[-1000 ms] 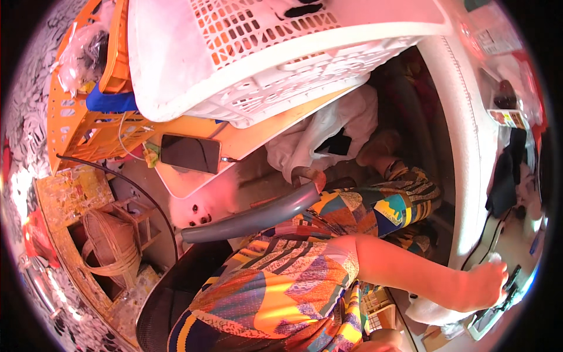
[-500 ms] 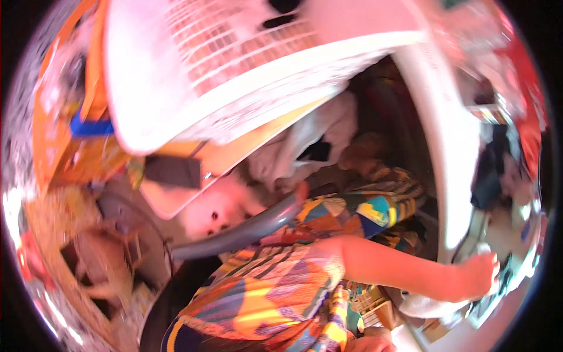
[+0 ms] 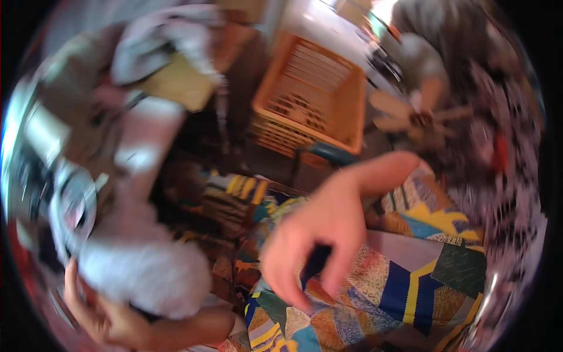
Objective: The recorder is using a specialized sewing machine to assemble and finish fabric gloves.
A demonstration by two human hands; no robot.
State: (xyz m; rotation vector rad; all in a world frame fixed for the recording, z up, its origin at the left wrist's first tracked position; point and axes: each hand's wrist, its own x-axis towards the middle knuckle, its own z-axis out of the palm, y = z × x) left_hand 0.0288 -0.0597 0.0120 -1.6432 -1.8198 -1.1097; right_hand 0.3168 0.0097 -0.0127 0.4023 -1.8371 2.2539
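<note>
My right hand (image 3: 314,234), slightly blurred, hangs over my patchwork-patterned clothing (image 3: 410,281), its fingers loosely bent and apart, nothing visible in them. My left hand (image 3: 102,311), at lower left, rests at the lower edge of a white fluffy thing (image 3: 149,273), one finger stretched upward along it; no grip on it is plain. Just above that lies a round, glossy clear object (image 3: 79,199), too blurred to name, beside a pale surface (image 3: 146,146).
An orange plastic basket (image 3: 311,88) stands ahead, behind a dark tubular armrest (image 3: 334,152). A fan with wooden-looking blades (image 3: 431,114) is at right. A pale cloth (image 3: 146,35) drapes over clutter at upper left.
The view has swung sharply away from the white baskets. My right hand has left the right-hand clutter and is now over my clothing; my left hand now shows at lower left.
</note>
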